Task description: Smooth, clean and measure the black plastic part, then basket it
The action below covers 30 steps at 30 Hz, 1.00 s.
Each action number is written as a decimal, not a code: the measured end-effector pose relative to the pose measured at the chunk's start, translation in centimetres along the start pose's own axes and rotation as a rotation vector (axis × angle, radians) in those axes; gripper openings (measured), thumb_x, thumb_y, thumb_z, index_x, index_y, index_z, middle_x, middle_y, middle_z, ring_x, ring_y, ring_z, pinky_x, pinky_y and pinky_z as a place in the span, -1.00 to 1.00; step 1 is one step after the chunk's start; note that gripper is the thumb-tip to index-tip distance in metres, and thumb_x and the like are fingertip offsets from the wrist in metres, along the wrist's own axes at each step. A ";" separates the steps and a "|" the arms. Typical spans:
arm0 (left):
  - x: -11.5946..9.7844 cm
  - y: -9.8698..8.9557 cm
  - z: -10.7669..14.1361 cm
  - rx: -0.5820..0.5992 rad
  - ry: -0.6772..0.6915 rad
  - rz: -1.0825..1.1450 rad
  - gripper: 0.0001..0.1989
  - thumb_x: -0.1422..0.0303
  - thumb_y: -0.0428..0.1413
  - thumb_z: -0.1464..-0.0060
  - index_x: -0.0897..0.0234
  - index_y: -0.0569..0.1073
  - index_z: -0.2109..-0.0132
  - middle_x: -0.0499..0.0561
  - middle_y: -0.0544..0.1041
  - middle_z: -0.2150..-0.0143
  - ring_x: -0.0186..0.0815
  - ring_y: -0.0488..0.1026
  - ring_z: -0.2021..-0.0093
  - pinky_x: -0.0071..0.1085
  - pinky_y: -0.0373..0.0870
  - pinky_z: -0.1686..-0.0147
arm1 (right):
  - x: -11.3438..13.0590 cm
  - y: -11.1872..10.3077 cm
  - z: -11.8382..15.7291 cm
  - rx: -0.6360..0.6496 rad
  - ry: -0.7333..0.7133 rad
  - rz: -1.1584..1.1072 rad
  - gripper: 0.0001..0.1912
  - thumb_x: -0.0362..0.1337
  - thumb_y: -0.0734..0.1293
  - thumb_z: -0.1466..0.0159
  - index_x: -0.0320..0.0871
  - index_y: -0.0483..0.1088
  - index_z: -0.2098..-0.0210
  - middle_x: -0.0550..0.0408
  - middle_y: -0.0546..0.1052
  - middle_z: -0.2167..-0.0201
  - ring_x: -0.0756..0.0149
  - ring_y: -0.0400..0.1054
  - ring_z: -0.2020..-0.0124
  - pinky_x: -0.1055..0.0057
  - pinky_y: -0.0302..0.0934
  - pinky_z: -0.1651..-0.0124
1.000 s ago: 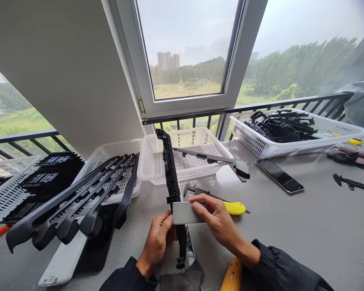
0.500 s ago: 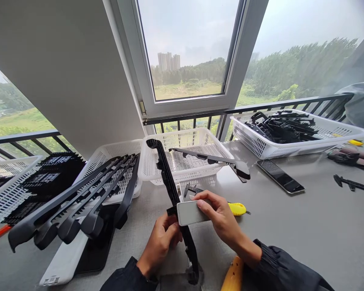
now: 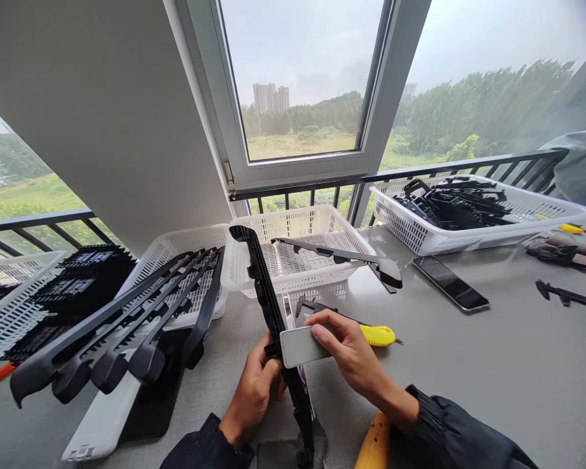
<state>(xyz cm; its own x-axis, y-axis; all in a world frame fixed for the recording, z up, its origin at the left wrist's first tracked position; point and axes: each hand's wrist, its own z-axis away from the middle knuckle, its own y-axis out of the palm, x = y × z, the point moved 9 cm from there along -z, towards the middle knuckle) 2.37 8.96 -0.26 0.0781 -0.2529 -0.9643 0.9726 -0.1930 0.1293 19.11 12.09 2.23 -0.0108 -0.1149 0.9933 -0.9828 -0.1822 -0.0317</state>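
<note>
A long black plastic part (image 3: pixel 266 293) stands tilted in front of me, its lower end over a dark grey pad (image 3: pixel 278 454). My left hand (image 3: pixel 254 387) is closed round the middle of this part, some fingers hidden behind it. Between the thumb and fingers of my right hand (image 3: pixel 349 352) is a flat light-grey block (image 3: pixel 303 345), its left end against the black part. Just beyond my right hand lie a yellow-handled tool (image 3: pixel 379 336) and a dark caliper (image 3: pixel 312 305).
Another black part (image 3: pixel 342 255) rests across a white basket (image 3: pixel 297 283). Several long black parts (image 3: pixel 127 326) lean on a basket at the left. A phone (image 3: pixel 452 283) and a basket (image 3: pixel 493 241) of black pieces are at the right. A yellow handle (image 3: pixel 374 443) lies near the front.
The long black part has turned slightly and its upper end has shifted left. Both hands and the grey block have moved a little to the left.
</note>
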 end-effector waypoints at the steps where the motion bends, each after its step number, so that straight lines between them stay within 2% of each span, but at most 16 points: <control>1: 0.0 0.2 0.0 0.012 -0.004 -0.001 -0.53 0.03 0.26 -0.19 0.30 0.49 -0.05 -0.19 0.33 0.48 -0.41 0.19 0.56 -0.46 0.14 0.55 | 0.0 0.1 0.0 0.007 -0.001 0.000 -0.66 0.04 0.37 -0.44 -0.11 0.58 0.17 0.09 0.57 0.26 0.24 0.35 0.25 0.36 0.17 0.19; 5: -0.3 1.2 0.1 0.084 0.011 0.016 -0.45 -0.06 0.35 -0.11 0.30 0.51 0.00 -0.18 0.33 0.46 -0.47 0.09 0.56 -0.48 0.03 0.57 | 0.1 0.5 0.1 0.031 -0.003 0.001 -0.65 0.05 0.38 -0.42 -0.12 0.58 0.20 0.08 0.58 0.27 0.23 0.38 0.24 0.36 0.20 0.18; 10: -0.2 1.6 0.1 0.121 0.045 -0.006 -0.34 -0.21 0.27 -0.15 0.30 0.48 -0.04 -0.13 0.40 0.46 -0.42 0.22 0.54 -0.47 0.12 0.55 | -0.1 0.5 0.2 0.025 0.002 0.015 -0.63 0.06 0.36 -0.42 -0.12 0.59 0.17 0.09 0.58 0.28 0.25 0.37 0.27 0.38 0.20 0.21; 14: 0.4 1.1 0.0 0.103 0.038 -0.057 -0.28 -0.24 0.22 -0.18 0.34 0.44 -0.11 -0.14 0.39 0.50 -0.39 0.24 0.54 -0.45 0.12 0.55 | 0.0 0.2 0.3 -0.004 -0.004 0.045 -0.67 0.02 0.36 -0.42 -0.11 0.60 0.16 0.09 0.59 0.27 0.24 0.36 0.27 0.37 0.18 0.22; 21: 1.0 0.9 0.3 0.093 0.052 -0.076 -0.32 -0.21 0.19 -0.21 0.33 0.45 -0.11 -0.11 0.40 0.41 -0.36 0.25 0.48 -0.41 0.24 0.46 | 0.8 -0.9 -0.1 -0.074 -0.017 0.090 -0.75 -0.08 0.37 -0.38 -0.10 0.60 0.25 0.09 0.59 0.33 0.21 0.37 0.30 0.34 0.17 0.22; 24: 0.8 1.0 0.3 0.101 0.078 -0.098 -0.37 -0.21 0.17 -0.23 0.31 0.48 -0.03 -0.09 0.39 0.39 -0.33 0.28 0.45 -0.39 0.30 0.44 | 0.9 -1.3 -0.2 -0.084 -0.011 0.081 -0.75 -0.08 0.38 -0.36 -0.11 0.59 0.28 0.09 0.59 0.35 0.21 0.37 0.31 0.34 0.17 0.23; 30: -0.2 1.7 0.3 0.155 0.152 -0.158 -0.43 -0.22 0.13 -0.26 0.27 0.48 0.15 -0.06 0.42 0.37 -0.30 0.34 0.43 -0.37 0.33 0.40 | 1.4 0.2 0.3 0.021 -0.014 0.025 -0.67 0.02 0.38 -0.38 -0.11 0.58 0.25 0.09 0.58 0.34 0.25 0.37 0.32 0.37 0.19 0.27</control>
<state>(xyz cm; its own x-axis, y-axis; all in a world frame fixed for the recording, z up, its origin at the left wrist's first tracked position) 3.90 8.38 0.18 -0.0288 -0.0646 -0.9975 0.9311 -0.3647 -0.0032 18.91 11.61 3.58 -0.0327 -0.1329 0.9906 -0.9781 -0.1995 -0.0591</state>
